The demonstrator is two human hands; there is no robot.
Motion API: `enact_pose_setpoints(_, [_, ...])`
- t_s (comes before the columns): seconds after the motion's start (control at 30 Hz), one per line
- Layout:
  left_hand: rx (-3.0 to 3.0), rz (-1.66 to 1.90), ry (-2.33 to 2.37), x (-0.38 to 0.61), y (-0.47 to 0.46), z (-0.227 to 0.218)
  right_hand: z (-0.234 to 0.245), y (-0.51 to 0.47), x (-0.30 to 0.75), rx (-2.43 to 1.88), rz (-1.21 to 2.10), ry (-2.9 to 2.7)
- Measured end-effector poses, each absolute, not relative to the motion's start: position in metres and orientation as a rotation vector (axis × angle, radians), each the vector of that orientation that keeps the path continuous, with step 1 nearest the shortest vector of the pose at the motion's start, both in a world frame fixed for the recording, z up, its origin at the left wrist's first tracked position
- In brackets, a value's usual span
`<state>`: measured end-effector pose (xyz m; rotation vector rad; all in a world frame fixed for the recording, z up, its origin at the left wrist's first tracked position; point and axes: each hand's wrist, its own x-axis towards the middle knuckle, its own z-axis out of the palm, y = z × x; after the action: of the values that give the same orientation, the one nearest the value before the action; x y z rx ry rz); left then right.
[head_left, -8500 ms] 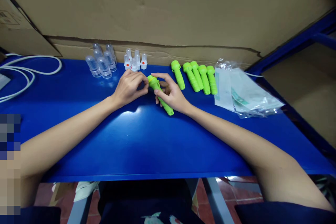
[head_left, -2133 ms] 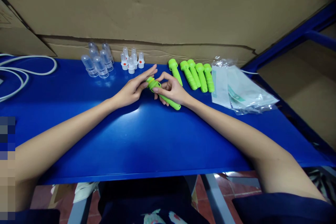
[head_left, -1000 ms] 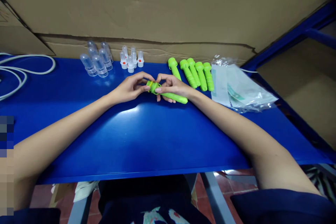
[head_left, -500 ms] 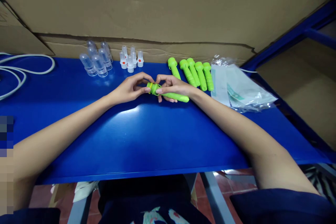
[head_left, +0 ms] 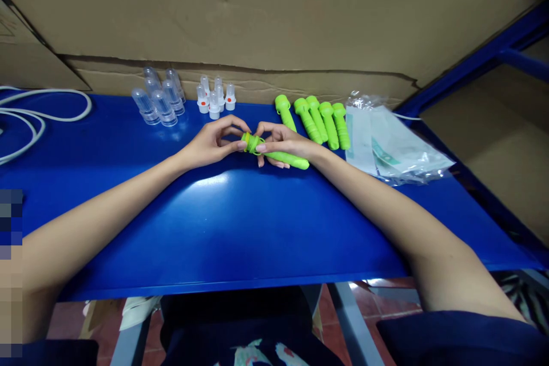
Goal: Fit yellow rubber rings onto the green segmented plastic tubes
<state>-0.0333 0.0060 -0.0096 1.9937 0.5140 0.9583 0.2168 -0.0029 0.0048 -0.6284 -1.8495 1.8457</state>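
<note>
Between my hands lies a lime-green plastic tube (head_left: pixel 288 159) with a ribbed, wider head and a yellow ring (head_left: pixel 247 139) at its left end. The thumb and fingers of my left hand (head_left: pixel 217 142) pinch that ringed end. My right hand (head_left: pixel 281 143) grips the tube just behind the head, thumb on top and fingers partly hidden underneath. The tube's narrow rounded end points right, past my right palm. Behind my right hand, a similar green tube (head_left: pixel 285 111) lies on the blue table (head_left: pixel 240 229), partly covered by the hand.
Several more green tubes (head_left: pixel 328 126) lie side by side at the back right, next to clear plastic bags (head_left: pixel 398 143) with printed sheets. Clear ribbed cylinders (head_left: pixel 163 107) and small white-based clear pieces (head_left: pixel 214 106) stand at the back left. A white cable (head_left: pixel 64 119) coils at far left; cardboard (head_left: pixel 257 11) rises behind.
Both hands stay in nearly the same place on the green tube. My left fingers have shifted very slightly at the ringed end; the whole view has moved a touch.
</note>
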Motion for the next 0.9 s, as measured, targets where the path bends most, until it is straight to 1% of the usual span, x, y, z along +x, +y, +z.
enact_pose_setpoints(0.57, [1.938,0.950,0.550,-0.0314,0.0005,-0.0037,0.0039,-0.0024,0.2130,-0.648,1.824,-1.783])
enact_pose_setpoints(0.9, [2.013,0.917,0.524,-0.0316,0.0011,-0.0016,0.0016,0.0000,0.2142,-0.644,1.832,-1.768])
